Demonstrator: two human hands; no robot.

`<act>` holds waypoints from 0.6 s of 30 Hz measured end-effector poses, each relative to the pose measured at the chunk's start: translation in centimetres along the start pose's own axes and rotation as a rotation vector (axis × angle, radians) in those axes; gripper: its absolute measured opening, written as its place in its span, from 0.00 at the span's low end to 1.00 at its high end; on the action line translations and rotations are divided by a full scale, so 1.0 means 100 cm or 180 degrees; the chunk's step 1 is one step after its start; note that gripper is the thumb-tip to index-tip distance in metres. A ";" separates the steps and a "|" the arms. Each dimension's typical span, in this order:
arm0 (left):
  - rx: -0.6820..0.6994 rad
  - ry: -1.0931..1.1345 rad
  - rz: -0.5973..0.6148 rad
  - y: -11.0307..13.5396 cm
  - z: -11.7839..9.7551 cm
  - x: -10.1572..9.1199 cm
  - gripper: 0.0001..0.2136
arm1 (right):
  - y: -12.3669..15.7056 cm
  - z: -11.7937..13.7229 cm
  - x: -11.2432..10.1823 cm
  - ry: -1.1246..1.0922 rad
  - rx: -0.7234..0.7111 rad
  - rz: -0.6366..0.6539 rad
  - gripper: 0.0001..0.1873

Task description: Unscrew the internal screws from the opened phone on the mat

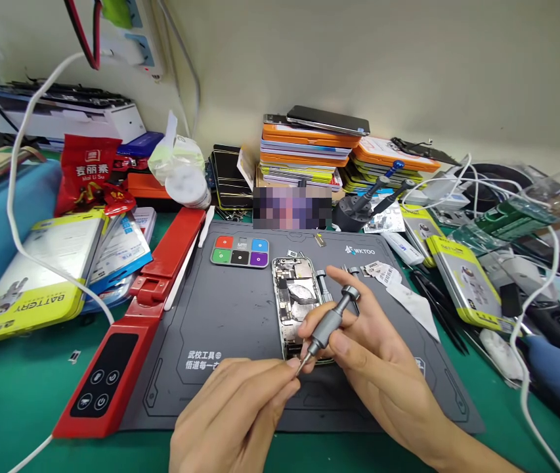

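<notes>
In the middle of the view, my right hand (pixel 378 355) grips a grey precision screwdriver (pixel 327 328), its tip pointing down and left. The fingertips of my left hand (pixel 240 410) are pinched at that tip; whether they hold the bit or some small part is hidden. Just behind both hands lies an opened phone (pixel 299 295) with its inner boards and metal parts showing. My right fingers cover its lower portion. Another small grey screwdriver (pixel 322 282) is beside the phone's right edge.
Under the phone is a dark grey work mat (pixel 240 309). A colored screw tray (pixel 239 252) sits at its back left. To the left stretches a red lamp (pixel 112 368); battery packs (pixel 38 276) lie beyond. A tool holder (pixel 353 211) and stacked boxes (pixel 304 154) stand behind.
</notes>
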State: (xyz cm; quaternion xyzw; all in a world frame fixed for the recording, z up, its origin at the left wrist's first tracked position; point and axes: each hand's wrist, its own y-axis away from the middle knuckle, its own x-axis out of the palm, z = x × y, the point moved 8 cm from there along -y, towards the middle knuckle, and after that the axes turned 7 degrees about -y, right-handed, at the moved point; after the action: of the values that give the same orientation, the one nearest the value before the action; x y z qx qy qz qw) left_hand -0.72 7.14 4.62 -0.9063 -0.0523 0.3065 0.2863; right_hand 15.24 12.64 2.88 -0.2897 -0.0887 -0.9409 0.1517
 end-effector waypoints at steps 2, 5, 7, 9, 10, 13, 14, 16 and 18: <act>-0.0201 0.0050 -0.0037 0.002 0.004 0.001 0.10 | -0.001 0.002 0.000 -0.0010 -0.0062 0.0056 0.30; -0.0372 0.0125 -0.0010 0.006 0.005 0.005 0.08 | -0.002 0.005 -0.003 -0.0021 -0.0092 0.0071 0.27; -0.0515 0.0018 -0.0046 0.007 0.007 0.005 0.10 | -0.001 0.008 -0.007 0.0105 -0.0208 -0.0029 0.26; -0.0837 -0.0193 -0.0129 0.008 0.015 0.002 0.11 | 0.001 0.014 -0.011 0.0496 -0.0476 -0.0214 0.27; -0.1024 -0.0284 -0.0166 0.009 0.019 -0.001 0.11 | 0.004 0.017 -0.013 0.0804 -0.0660 -0.0296 0.29; -0.1399 -0.0372 -0.0179 0.012 0.028 -0.003 0.11 | 0.015 0.024 -0.006 0.1955 -0.1370 -0.0228 0.33; -0.1429 -0.0357 -0.0153 0.012 0.028 -0.003 0.11 | 0.020 0.024 -0.001 0.2304 -0.1598 -0.0063 0.35; -0.1410 -0.0340 -0.0088 0.013 0.028 -0.002 0.11 | 0.027 0.019 0.008 0.2800 -0.1901 0.0365 0.38; -0.1354 -0.0363 -0.0048 0.012 0.026 0.000 0.10 | 0.031 0.014 0.011 0.3019 -0.2011 0.0671 0.41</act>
State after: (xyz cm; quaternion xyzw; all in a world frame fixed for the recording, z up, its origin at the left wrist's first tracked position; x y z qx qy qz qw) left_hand -2.40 7.40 2.27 -0.9271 -0.1387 0.3372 0.0875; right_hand 16.15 9.86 4.93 0.1251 0.3035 -0.9284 0.1739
